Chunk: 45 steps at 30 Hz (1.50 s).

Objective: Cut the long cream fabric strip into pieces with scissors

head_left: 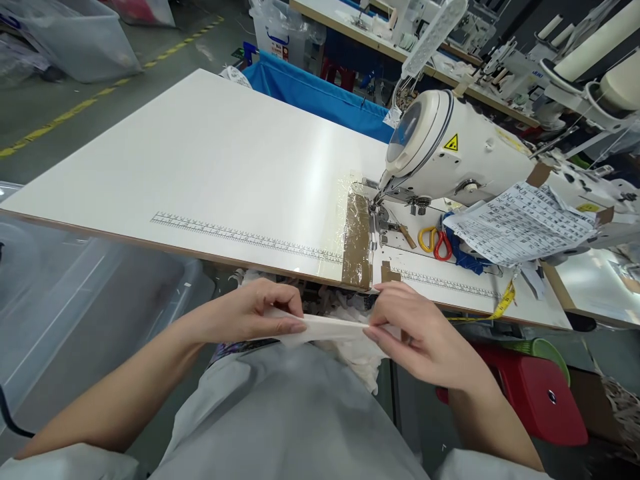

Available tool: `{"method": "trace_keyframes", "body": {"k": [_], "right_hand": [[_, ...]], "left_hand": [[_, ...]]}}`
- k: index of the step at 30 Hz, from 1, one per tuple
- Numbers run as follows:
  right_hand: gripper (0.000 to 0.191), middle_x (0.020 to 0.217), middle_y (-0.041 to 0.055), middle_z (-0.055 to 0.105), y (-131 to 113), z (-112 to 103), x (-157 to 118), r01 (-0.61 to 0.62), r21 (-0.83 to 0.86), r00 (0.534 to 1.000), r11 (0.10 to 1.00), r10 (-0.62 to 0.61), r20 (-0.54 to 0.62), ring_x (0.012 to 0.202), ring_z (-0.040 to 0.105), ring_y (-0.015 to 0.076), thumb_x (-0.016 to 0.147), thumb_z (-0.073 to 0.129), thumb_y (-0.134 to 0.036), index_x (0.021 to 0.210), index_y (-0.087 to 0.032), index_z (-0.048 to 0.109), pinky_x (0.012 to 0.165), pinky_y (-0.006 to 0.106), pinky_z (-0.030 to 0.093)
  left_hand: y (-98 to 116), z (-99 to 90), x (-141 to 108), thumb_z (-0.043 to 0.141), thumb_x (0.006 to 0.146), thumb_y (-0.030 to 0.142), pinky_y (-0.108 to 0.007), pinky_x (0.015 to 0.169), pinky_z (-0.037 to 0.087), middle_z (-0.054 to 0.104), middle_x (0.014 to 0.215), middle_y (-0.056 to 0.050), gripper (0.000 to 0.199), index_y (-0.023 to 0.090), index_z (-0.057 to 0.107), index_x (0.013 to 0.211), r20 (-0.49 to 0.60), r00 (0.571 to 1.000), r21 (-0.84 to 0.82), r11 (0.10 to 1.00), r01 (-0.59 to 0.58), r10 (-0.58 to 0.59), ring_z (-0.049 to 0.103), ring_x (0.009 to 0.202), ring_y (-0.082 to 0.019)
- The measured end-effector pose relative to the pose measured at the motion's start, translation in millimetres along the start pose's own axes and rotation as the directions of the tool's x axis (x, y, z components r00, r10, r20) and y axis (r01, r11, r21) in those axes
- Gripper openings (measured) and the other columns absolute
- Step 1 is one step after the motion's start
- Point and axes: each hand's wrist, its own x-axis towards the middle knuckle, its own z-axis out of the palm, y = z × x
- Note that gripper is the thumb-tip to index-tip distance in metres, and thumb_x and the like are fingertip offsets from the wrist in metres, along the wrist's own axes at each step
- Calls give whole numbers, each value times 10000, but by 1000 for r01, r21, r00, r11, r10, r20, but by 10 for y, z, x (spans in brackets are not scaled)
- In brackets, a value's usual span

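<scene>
A strip of white fabric is stretched between my hands, in front of my body and just below the table's front edge. My left hand pinches one end between thumb and fingers. At the other end my right hand has its thumb and fingers closed on the cloth. Part of the fabric is hidden inside both hands. More pale crumpled cloth hangs beneath, and I cannot tell whether it joins the strip. The sewing machine stands beyond my right hand, apart from it.
The white tabletop has a printed ruler and brown tape. Scissors and a paper sheet are by the machine. A yellow tape measure hangs over the edge. A red stool stands right, a clear bin left.
</scene>
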Motion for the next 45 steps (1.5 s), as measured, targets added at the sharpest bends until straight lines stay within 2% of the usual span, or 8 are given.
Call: {"method": "trace_keyframes", "body": {"k": [7, 12, 18, 23, 26, 29, 37, 45], "right_hand": [[110, 718, -7, 533, -384, -185, -160, 32, -138, 998, 990, -25, 52, 719, 512, 149, 924, 509, -174, 826, -218, 534, 1092, 451, 353], [82, 699, -8, 564, -473, -211, -174, 58, -167, 996, 984, -46, 80, 692, 556, 165, 899, 551, -179, 855, -247, 560, 1115, 464, 367], [114, 642, -25, 571, -518, -231, -121, 65, -186, 998, 980, -64, 12, 606, 572, 153, 870, 589, -192, 784, -263, 564, 1078, 413, 444], [119, 625, -27, 589, -529, -278, -84, 67, -179, 998, 981, -69, -8, 575, 590, 153, 867, 590, -206, 772, -273, 560, 1032, 391, 485], [101, 624, -22, 600, -512, -300, -76, 96, -192, 995, 977, -100, -11, 574, 603, 159, 859, 604, -219, 785, -272, 559, 1001, 385, 503], [86, 615, -14, 602, -485, -296, -91, 109, -211, 993, 972, -114, -15, 567, 604, 170, 865, 592, -222, 801, -273, 565, 946, 386, 531], [97, 647, 8, 600, -348, -261, -235, 77, -227, 994, 971, -91, -52, 586, 600, 179, 867, 548, -191, 799, -259, 560, 906, 409, 538], [107, 673, 8, 599, -194, -243, -383, 20, -197, 995, 980, -40, -95, 616, 607, 180, 859, 559, -186, 778, -253, 546, 933, 396, 528]], "left_hand": [[5, -67, -206, 626, 886, 220, -235, 655, 472, 664, 785, -26, 134, 184, 620, 757, -109, 980, 34, 986, -164, 167, 616, 730, -138], [51, -37, -261, 682, 838, 218, -239, 611, 484, 677, 739, -29, 180, 191, 600, 681, -263, 951, 81, 986, -149, 165, 628, 693, -146], [71, 5, -279, 689, 836, 285, -207, 537, 432, 654, 722, -17, 159, 183, 605, 747, -385, 916, 125, 990, -72, 115, 588, 632, -122], [79, -74, -265, 654, 873, 312, -216, 604, 430, 646, 747, -12, 217, 242, 684, 1077, -266, 944, 218, 966, -136, 193, 568, 677, -135], [99, -123, -215, 615, 900, 295, -236, 665, 432, 648, 711, -15, 172, 253, 712, 1035, -113, 962, 208, 952, -223, 250, 556, 678, -142], [106, -144, -155, 618, 890, 293, -236, 652, 419, 590, 650, -8, 119, 221, 713, 895, -38, 963, 172, 951, -255, 265, 527, 652, -137], [41, -114, -75, 602, 891, 315, -187, 542, 402, 645, 706, -8, 158, 180, 619, 811, -101, 979, 0, 985, -175, 174, 540, 597, -99], [-81, -81, -114, 594, 891, 333, -187, 525, 394, 656, 695, -8, 179, 179, 621, 804, -270, 942, 62, 980, -189, 199, 542, 584, -101]]}}
